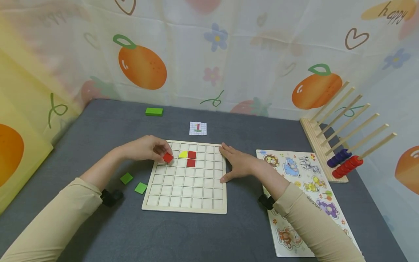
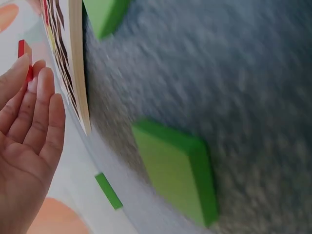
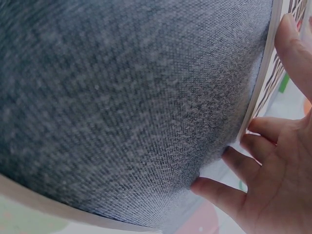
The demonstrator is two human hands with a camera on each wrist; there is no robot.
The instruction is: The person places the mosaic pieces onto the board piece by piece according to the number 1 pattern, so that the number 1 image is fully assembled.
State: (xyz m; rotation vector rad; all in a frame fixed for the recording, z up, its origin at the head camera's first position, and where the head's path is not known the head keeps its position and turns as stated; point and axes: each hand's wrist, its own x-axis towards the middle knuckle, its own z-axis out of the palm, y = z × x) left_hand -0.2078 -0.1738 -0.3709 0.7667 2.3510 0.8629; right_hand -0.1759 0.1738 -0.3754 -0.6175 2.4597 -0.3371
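Note:
Between thumb and fingertips, my left hand (image 1: 151, 148) pinches a red square tile (image 1: 168, 157) over the upper left of the wooden grid board (image 1: 183, 211). The tile also shows at the fingertips in the left wrist view. On the board, a yellow tile (image 1: 183, 154) sits beside a red tile (image 1: 191, 155), with another red tile (image 1: 191, 163) just below that one. My right hand (image 1: 240, 162) rests along the board's right edge, fingers spread and thumb on the rim. Two green tiles, a nearer one (image 1: 140, 188) and a farther one (image 1: 126, 178), lie left of the board.
A small printed pattern card (image 1: 198, 128) lies behind the board, and a green block (image 1: 154, 111) sits at the back left. To the right are an animal puzzle board (image 1: 278, 233), partly under my right forearm, and a wooden peg rack (image 1: 322, 153) with red and blue rings.

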